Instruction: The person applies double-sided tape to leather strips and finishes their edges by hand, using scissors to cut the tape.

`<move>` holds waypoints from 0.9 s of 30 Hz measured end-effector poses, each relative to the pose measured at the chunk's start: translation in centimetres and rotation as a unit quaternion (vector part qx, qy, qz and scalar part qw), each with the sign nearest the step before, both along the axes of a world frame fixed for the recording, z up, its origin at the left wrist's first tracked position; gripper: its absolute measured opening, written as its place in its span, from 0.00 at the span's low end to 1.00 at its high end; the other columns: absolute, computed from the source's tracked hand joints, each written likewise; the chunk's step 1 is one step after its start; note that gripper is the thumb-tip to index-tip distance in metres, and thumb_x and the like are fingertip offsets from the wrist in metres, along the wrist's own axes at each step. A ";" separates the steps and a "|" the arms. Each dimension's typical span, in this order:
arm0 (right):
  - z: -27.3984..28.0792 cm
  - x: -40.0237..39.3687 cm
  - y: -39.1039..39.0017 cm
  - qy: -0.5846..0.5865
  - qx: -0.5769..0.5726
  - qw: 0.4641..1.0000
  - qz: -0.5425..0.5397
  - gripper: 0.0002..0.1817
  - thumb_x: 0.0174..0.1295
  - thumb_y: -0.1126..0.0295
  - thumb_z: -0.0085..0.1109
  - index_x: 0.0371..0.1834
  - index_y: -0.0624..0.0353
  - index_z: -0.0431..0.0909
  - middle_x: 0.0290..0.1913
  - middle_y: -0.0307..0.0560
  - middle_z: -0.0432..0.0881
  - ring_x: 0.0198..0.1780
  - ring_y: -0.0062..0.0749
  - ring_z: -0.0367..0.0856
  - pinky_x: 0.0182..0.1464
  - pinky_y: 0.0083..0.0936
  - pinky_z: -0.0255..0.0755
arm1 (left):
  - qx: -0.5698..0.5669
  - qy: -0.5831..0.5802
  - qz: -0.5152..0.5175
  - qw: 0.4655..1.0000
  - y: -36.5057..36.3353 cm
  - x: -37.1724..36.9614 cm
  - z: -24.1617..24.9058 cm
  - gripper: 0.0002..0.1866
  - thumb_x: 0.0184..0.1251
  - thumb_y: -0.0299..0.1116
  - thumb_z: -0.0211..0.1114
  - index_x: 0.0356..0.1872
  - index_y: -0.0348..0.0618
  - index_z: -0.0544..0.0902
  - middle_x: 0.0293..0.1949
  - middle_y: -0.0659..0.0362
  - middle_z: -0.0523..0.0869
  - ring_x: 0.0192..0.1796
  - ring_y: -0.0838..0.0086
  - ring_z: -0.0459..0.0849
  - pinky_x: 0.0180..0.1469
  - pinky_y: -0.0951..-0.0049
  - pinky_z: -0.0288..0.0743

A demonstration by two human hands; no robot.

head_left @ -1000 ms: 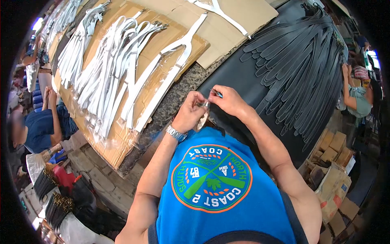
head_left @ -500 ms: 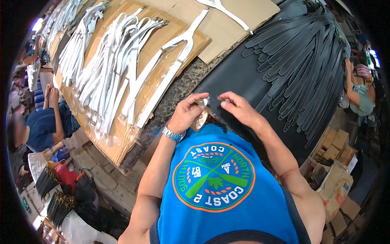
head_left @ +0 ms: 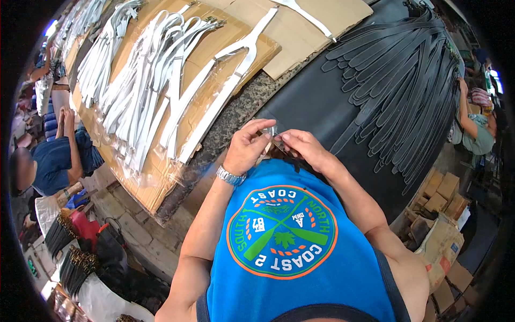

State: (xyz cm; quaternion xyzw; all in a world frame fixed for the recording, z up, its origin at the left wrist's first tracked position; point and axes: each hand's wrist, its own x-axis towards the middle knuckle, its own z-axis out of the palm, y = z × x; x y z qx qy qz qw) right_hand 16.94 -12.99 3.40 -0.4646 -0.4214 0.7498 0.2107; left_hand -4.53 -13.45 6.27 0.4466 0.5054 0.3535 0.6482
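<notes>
My left hand (head_left: 248,146), with a metal watch (head_left: 231,176) on its wrist, pinches a small piece of clear, shiny plastic (head_left: 272,130) between thumb and fingers. My right hand (head_left: 304,147) is closed at the plastic's lower right edge, thumb and forefinger pressed together. Whether it grips the plastic or something smaller is too fine to make out. Both hands are close together in front of my blue shirt (head_left: 281,231), at the edge of the work table. Part of a pale thing shows under my left hand, mostly hidden.
White suspenders (head_left: 142,91) lie in bundles on cardboard (head_left: 155,196) to the left, one pair (head_left: 236,59) spread apart. Dark leather straps (head_left: 397,80) fan across a black sheet (head_left: 300,102) at right. People sit at both sides; cardboard boxes (head_left: 442,185) stand lower right.
My right hand has come left and its fingers have closed at the plastic beside my left hand. The pale thing below my left hand now shows less.
</notes>
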 end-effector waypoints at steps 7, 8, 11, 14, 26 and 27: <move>1.0 -0.1 0.3 -0.001 -0.022 1.000 0.006 0.21 0.76 0.54 0.53 0.46 0.63 0.83 0.31 0.34 0.76 0.28 0.16 0.69 0.30 0.18 0.64 | 0.014 0.040 0.008 0.999 -0.1 0.3 0.2 0.17 0.68 0.24 0.64 0.57 0.38 0.85 0.55 0.60 0.83 0.38 0.84 0.81 0.39 0.83 0.75; 1.0 -0.1 0.3 -0.002 -0.022 1.000 0.009 0.21 0.76 0.54 0.53 0.45 0.63 0.83 0.31 0.34 0.76 0.28 0.16 0.69 0.30 0.18 0.64 | 0.031 0.046 0.011 0.998 -0.2 0.3 -0.1 0.17 0.67 0.24 0.64 0.57 0.38 0.85 0.54 0.60 0.84 0.38 0.84 0.80 0.40 0.83 0.75; 1.0 -0.3 0.2 -0.003 -0.028 1.000 0.012 0.21 0.76 0.53 0.53 0.44 0.63 0.83 0.31 0.34 0.76 0.28 0.17 0.69 0.29 0.18 0.64 | 0.063 0.064 0.014 0.996 -0.4 0.4 -0.5 0.18 0.65 0.25 0.64 0.56 0.38 0.86 0.53 0.59 0.85 0.39 0.83 0.80 0.40 0.82 0.74; 0.6 -0.5 0.3 -0.004 -0.026 1.000 0.014 0.21 0.76 0.54 0.54 0.44 0.63 0.84 0.30 0.34 0.76 0.28 0.17 0.69 0.29 0.19 0.64 | 0.079 0.089 0.006 0.993 -0.5 0.4 -0.2 0.18 0.64 0.26 0.65 0.55 0.39 0.86 0.52 0.58 0.85 0.39 0.82 0.80 0.41 0.81 0.74; -1.5 0.6 0.0 -0.136 0.077 0.988 0.017 0.16 0.73 0.58 0.58 0.44 0.61 0.85 0.33 0.46 0.84 0.36 0.34 0.81 0.40 0.34 0.74 | 0.078 0.111 -0.021 0.991 -0.3 0.4 -0.2 0.19 0.63 0.28 0.67 0.56 0.41 0.87 0.54 0.58 0.85 0.36 0.83 0.79 0.38 0.81 0.75; -1.7 1.1 -0.1 -0.182 0.127 0.975 0.016 0.15 0.71 0.59 0.59 0.46 0.60 0.84 0.34 0.49 0.85 0.38 0.40 0.84 0.42 0.38 0.75 | 0.077 0.111 -0.031 0.990 -0.3 0.2 -0.4 0.19 0.64 0.28 0.67 0.57 0.41 0.86 0.57 0.58 0.83 0.35 0.84 0.79 0.36 0.82 0.76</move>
